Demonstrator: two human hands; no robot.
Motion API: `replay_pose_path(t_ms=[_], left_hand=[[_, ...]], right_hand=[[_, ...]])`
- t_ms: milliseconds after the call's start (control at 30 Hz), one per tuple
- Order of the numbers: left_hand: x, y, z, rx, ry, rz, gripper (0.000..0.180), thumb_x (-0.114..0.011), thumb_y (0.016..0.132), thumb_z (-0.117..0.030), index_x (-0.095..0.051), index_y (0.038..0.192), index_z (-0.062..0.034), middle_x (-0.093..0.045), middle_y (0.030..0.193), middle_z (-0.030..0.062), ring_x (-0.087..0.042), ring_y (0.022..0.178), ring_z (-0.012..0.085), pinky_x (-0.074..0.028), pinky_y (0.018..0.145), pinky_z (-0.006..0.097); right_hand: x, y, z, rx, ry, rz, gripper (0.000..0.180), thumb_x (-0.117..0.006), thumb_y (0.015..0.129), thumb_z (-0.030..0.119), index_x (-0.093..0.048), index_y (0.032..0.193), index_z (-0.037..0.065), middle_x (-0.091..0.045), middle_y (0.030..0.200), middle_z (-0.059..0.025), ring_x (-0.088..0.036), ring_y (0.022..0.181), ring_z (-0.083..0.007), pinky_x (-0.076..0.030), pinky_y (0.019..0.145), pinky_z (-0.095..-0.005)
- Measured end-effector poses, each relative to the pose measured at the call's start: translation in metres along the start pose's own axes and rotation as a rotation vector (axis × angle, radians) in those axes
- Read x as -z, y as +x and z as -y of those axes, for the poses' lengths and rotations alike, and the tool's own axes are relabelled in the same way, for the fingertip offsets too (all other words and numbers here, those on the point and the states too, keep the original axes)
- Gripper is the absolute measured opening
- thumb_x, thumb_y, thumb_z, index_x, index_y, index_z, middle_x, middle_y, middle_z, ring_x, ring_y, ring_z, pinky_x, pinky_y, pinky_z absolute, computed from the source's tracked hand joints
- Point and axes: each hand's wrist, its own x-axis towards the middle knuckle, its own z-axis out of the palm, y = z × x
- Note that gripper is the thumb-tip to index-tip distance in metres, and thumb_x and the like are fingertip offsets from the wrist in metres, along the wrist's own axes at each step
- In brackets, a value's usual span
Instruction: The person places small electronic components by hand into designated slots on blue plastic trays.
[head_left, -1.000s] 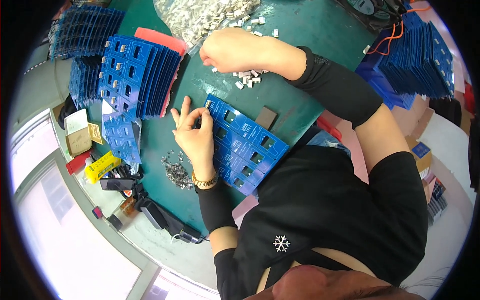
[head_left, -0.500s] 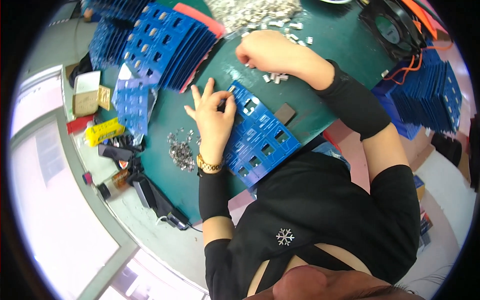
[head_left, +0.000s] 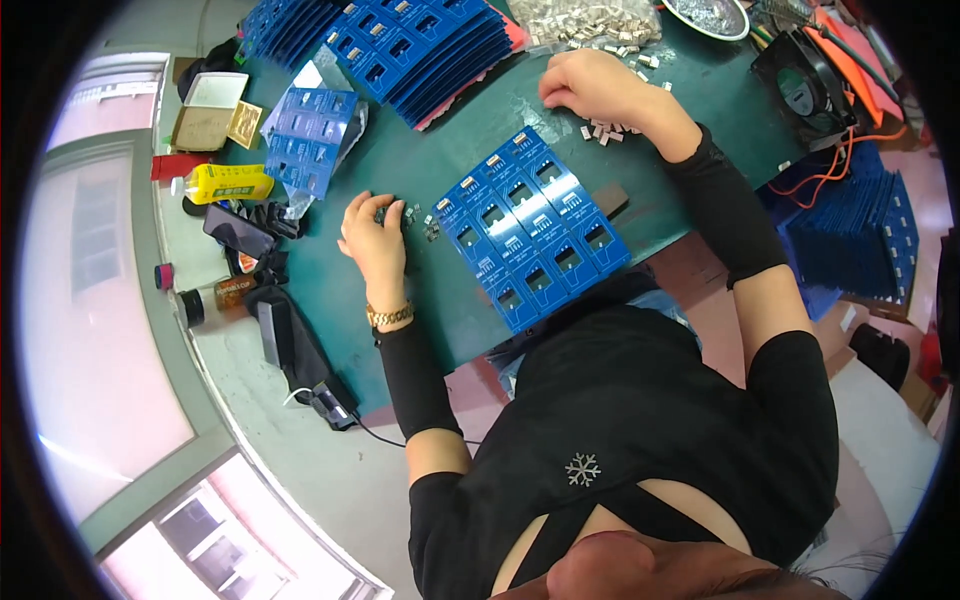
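Blue circuit board (head_left: 538,228) flat on green table (head_left: 445,315), loose parts on both sides.
From my end: board sits skewed by the table's near edge, rows of dark cutouts, pale connectors (head_left: 467,183) in line along its upper-left edge, glare band across the middle. Small silvery metal bits (head_left: 432,230) I see scattered just beside its left corner, pile partly hidden. White connectors (head_left: 603,132) lie loose in a jumbled cluster past its upper-right side, apart from the board.

Smooth, shiny blue board (head_left: 530,232), shiny metal bracelet (head_left: 389,317) left of it, dull black cloth sleeve (head_left: 735,215) right of it
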Motion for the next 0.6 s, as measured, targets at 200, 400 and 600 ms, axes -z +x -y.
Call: replay_pose_path(t_ms=[200,400,600], left_hand=[[-0.010,-0.010,-0.006,-0.109,0.166,-0.042,0.004,-0.065,0.086,-0.016,-0.064,0.090,-0.0151,-0.059,0.121,0.0012,-0.046,0.125,0.0278,-0.020,0.101,0.073],[-0.010,-0.012,-0.010,-0.180,0.091,-0.173,0.006,-0.062,0.085,-0.012,-0.062,0.091,-0.0109,-0.062,0.110,0.0064,-0.052,0.115,0.0289,-0.021,0.102,0.071],[-0.008,-0.012,-0.008,-0.291,-0.080,-0.306,0.005,-0.063,0.080,-0.010,-0.060,0.082,-0.0123,-0.064,0.087,0.0032,-0.058,0.096,0.0251,-0.035,0.095,0.057]], right_hand=[[-0.017,-0.014,0.087,0.296,0.555,0.013,0.008,-0.072,0.078,0.008,-0.071,0.085,0.004,-0.067,0.084,-0.0092,-0.065,0.079,-0.0225,-0.051,0.070,-0.0319],[-0.053,-0.026,0.138,0.307,0.438,0.299,0.011,-0.068,0.078,0.009,-0.071,0.087,0.003,-0.068,0.084,-0.0145,-0.066,0.082,-0.0311,-0.052,0.074,-0.0379],[-0.058,-0.028,0.151,0.278,0.255,0.362,0.009,-0.067,0.081,0.008,-0.070,0.088,0.003,-0.065,0.086,-0.0120,-0.064,0.083,-0.0310,-0.051,0.074,-0.0382]])
